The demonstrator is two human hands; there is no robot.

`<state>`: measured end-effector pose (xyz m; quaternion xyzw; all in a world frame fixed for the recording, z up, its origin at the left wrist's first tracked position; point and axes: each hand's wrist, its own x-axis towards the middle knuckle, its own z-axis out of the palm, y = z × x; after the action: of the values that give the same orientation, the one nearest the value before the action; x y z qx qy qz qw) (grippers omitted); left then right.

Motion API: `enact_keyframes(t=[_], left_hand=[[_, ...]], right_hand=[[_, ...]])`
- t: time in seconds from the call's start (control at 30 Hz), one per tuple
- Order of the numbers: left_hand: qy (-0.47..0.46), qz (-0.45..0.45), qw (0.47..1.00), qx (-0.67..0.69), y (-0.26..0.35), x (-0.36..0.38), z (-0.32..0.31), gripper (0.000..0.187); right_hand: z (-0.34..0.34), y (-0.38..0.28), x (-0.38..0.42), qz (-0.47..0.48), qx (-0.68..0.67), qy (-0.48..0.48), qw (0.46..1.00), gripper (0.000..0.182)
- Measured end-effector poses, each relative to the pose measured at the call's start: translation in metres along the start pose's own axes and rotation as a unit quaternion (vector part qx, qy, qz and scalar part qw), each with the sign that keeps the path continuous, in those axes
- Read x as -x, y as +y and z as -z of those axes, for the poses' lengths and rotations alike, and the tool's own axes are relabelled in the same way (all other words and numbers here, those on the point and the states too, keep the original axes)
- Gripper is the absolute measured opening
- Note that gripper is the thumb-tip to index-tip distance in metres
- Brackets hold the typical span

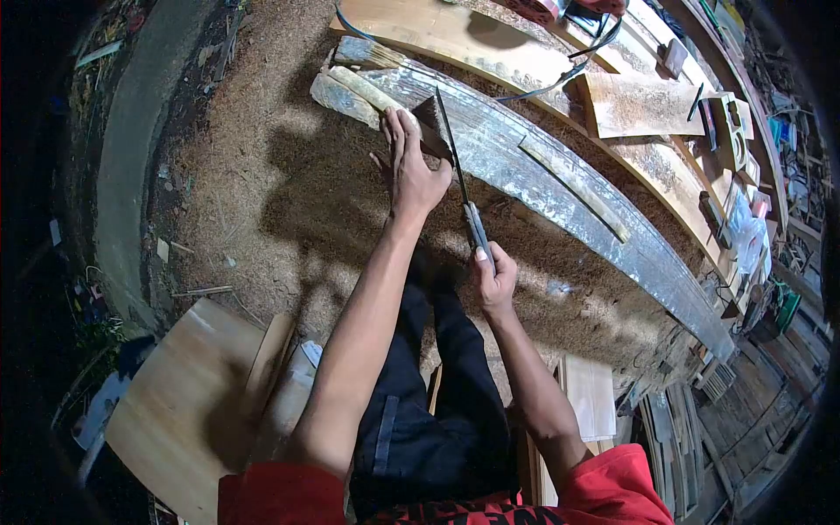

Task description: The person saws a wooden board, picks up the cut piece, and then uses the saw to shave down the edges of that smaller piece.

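Sawing by hand over a weathered plank (490,150), as I follow it remotely through the head camera. At upper centre, the left hand (418,172) holds a pale strip of wood (360,87), its fingers laid over the top; I cannot tell how far they wrap beneath. The strip lies along the plank's upper-left end, between a rough wood block and the blade. The right hand (496,276), at the centre of the frame, is closed around the grey handle of a saw (478,231), whose blade points toward the top of the frame. Whether the teeth have entered the wood I cannot make out. For a clean cut, I judge that the strip should be pressed firmly against the plank, the blade kept upright and the strokes long and light. I would draw the left thumb back, since it sits just beside the blade.
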<state>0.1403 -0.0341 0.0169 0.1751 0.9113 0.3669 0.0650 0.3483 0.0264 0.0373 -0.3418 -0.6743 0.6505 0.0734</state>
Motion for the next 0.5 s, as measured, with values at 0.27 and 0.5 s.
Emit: enact_keyframes(t=[0.27, 0.5], left_hand=[[0.015, -0.025, 0.998, 0.047, -0.006, -0.001, -0.003, 0.102], [0.009, -0.011, 0.999, 0.041, -0.003, 0.001, -0.003, 0.101]], right_hand=[[0.004, 0.007, 0.001, 0.026, 0.016, 0.008, 1.000, 0.029], [0.005, -0.003, -0.007, -0.004, -0.001, 0.001, 1.000, 0.033]])
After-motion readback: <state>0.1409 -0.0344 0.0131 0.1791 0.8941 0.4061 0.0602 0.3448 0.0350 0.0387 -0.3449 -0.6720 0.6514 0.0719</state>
